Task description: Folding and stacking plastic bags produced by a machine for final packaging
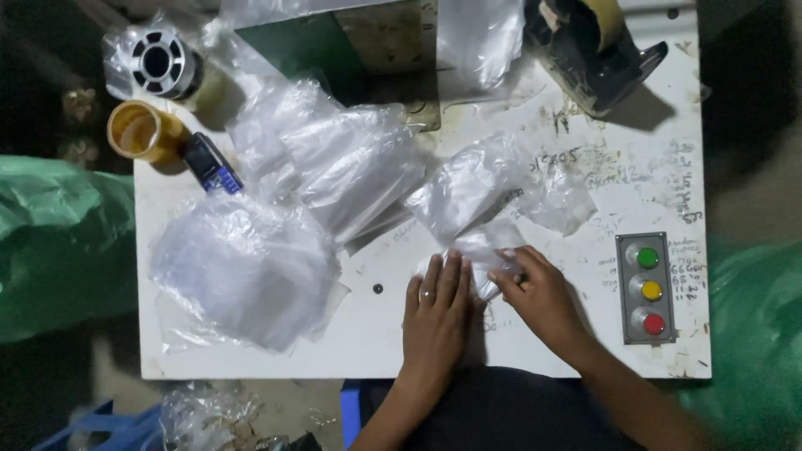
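My left hand [436, 311] lies flat, fingers together, on the white table [576, 334], pressing the edge of a small clear plastic bag [487, 249]. My right hand [535, 292] pinches the same bag at its right side between thumb and fingers. A larger crumpled clear bag [476, 188] lies just beyond it, and a smaller clear bag [558, 199] lies to its right.
A pile of clear bags [242, 267] fills the table's left, more bags [334, 154] at centre. A yellow tape roll [140, 131], a small phone [210, 164], a tape dispenser [597, 50] and a panel with three coloured buttons [647, 288] sit around. Green sacks [58, 242] flank the table.
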